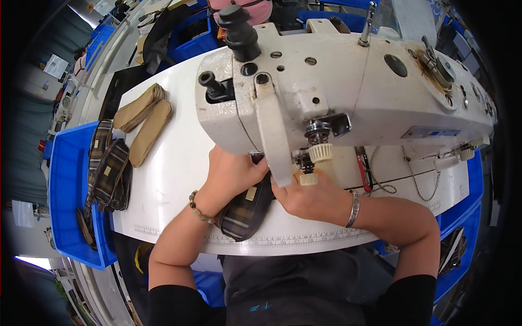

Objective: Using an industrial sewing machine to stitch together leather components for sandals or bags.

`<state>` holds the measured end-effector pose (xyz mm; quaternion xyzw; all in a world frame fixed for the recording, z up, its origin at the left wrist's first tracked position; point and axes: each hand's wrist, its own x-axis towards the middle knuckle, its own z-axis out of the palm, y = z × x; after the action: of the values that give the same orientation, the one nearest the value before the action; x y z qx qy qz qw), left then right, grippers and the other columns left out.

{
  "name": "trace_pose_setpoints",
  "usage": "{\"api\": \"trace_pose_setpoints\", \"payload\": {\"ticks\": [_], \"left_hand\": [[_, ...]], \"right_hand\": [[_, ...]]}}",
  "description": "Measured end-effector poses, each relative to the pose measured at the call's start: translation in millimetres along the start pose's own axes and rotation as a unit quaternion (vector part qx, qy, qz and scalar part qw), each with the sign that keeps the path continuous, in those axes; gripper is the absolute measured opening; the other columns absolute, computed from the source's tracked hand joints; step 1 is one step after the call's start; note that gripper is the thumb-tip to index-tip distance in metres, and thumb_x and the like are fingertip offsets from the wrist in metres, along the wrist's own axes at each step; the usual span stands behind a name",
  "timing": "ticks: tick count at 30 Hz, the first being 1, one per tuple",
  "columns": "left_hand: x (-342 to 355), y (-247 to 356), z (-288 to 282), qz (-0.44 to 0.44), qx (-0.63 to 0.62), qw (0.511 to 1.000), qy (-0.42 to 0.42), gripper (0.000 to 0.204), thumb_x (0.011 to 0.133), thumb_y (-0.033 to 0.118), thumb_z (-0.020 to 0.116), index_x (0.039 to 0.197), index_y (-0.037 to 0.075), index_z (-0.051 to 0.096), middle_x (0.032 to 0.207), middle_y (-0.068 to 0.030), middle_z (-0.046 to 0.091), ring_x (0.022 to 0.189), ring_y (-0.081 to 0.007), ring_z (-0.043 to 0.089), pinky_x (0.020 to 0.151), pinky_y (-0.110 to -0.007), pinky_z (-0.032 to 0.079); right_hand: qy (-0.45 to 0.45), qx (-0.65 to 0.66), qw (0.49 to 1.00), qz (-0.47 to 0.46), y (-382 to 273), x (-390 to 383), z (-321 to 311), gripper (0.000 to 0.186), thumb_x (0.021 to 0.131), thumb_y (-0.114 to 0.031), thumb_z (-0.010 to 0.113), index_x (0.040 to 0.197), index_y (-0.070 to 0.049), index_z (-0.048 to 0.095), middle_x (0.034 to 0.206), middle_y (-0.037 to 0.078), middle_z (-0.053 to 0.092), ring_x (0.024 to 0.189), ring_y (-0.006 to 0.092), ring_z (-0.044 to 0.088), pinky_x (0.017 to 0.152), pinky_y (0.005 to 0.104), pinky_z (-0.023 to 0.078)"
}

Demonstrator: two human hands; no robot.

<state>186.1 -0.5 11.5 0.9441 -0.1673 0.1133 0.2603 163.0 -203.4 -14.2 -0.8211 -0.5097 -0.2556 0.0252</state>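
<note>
A white industrial sewing machine [304, 87] fills the upper right, its head above my hands. Under that head lies a dark plaid shoe upper [247, 214] with a small tan label, its rounded end toward me. My left hand [235, 173] grips the upper's far left edge, thumb bent in. From the other side my right hand [310, 196], fingers curled, holds the upper's right edge close to the machine's tension knobs [321, 152]. The machine head hides the needle and some fingertips.
Tan insole-shaped pieces [149, 130] lie stacked at the table's left. Beside them, several plaid uppers [111, 174] hang over a blue bin [70, 201]. Red-handled tweezers [363, 171] and a loose cord [429, 190] lie right of my hands. A ruler strip [304, 238] edges the white table.
</note>
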Motion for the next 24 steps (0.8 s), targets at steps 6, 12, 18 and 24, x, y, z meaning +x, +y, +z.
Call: {"api": "trace_pose_setpoints", "payload": {"ticks": [6,12,18,24], "left_hand": [[3,6,-3,-0.027,-0.063,0.997,0.019,0.028,0.074,0.024,0.075,0.099,0.010,0.072,0.065,-0.0077,0.065,0.058,-0.0257,0.065,0.054,-0.038,0.051],[2,7,-4,-0.040,-0.011,0.999,0.011,0.021,0.076,0.021,0.073,0.094,0.010,0.072,0.071,-0.0109,0.069,0.066,-0.0330,0.067,0.057,-0.041,0.052],[2,6,-5,-0.027,-0.017,0.999,0.012,0.021,0.076,0.022,0.073,0.094,0.010,0.072,0.072,-0.0112,0.069,0.067,-0.0338,0.067,0.059,-0.042,0.053],[1,11,-12,-0.055,-0.002,0.998,-0.034,0.025,0.078,0.025,0.074,0.097,0.009,0.072,0.079,-0.0133,0.070,0.074,-0.0341,0.068,0.063,-0.043,0.053]], "right_hand": [[0.042,0.040,0.998,-0.003,4,3,-1,0.035,0.070,-0.012,0.062,0.099,0.006,0.070,0.090,0.021,0.072,0.056,0.0188,0.065,0.047,0.0313,0.050],[0.071,0.041,0.997,-0.001,9,7,0,0.029,0.071,-0.010,0.063,0.097,0.002,0.070,0.080,0.016,0.071,0.056,0.0198,0.064,0.049,0.0324,0.051],[0.036,0.065,0.997,0.026,9,0,11,0.029,0.073,-0.010,0.064,0.099,-0.001,0.069,0.067,0.007,0.064,0.057,0.0200,0.064,0.049,0.0334,0.051],[0.017,0.116,0.993,0.029,14,-2,1,0.025,0.074,-0.012,0.064,0.098,-0.004,0.068,0.071,0.007,0.064,0.057,0.0203,0.063,0.048,0.0343,0.050]]}}
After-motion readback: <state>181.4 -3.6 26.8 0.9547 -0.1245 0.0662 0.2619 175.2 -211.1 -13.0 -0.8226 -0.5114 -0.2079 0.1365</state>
